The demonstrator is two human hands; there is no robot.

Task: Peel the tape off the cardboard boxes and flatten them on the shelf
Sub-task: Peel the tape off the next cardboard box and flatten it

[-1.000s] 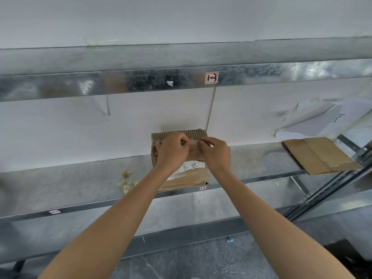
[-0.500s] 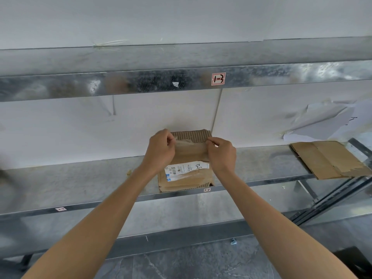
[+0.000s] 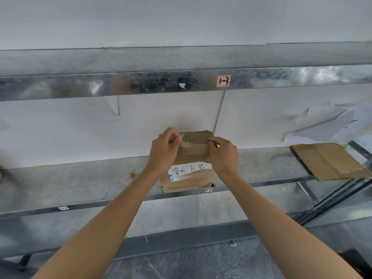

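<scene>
Cardboard box (image 3: pixel 189 178): sits mid-shelf at the front lip of the shelf (image 3: pixel 80 184), far end tipped up toward the wall, label side facing me.

Left to right:
- Pale crumpled scraps (image 3: pixel 131 174) on the shelf left of the box. They look like balled tape, can't confirm.
- My left hand (image 3: pixel 166 150): fingers (image 3: pixel 175 137) narrow, pinching a thin cloudy strip of tape (image 3: pixel 186 144) at the box's upper left corner.
- Box face: brown kraft, creased and soft. The top edge is stripped to bare corrugated ribs, so the liner tears easily. White shipping label (image 3: pixel 189 170) with a barcode runs across the middle, wrinkled.
- My right hand (image 3: pixel 222 153): fingers (image 3: pixel 214 140) narrow, pinched on the upper right edge. Can't tell if tape is under them or just board.
- Far right, well apart: a flattened box (image 3: pixel 330 162) lying on the same shelf, its front edge ragged.

How I'd run this step: right hand is the anchor, so keep it pressing the board down. Pull the tape low, folded back along the face, slow and steady, not upward. The film is thin and stretchy and will likely snap or lift more liner if yanked. Re-pinch close to the peel line as it comes free. Flatten only after all seams are clear.
</scene>
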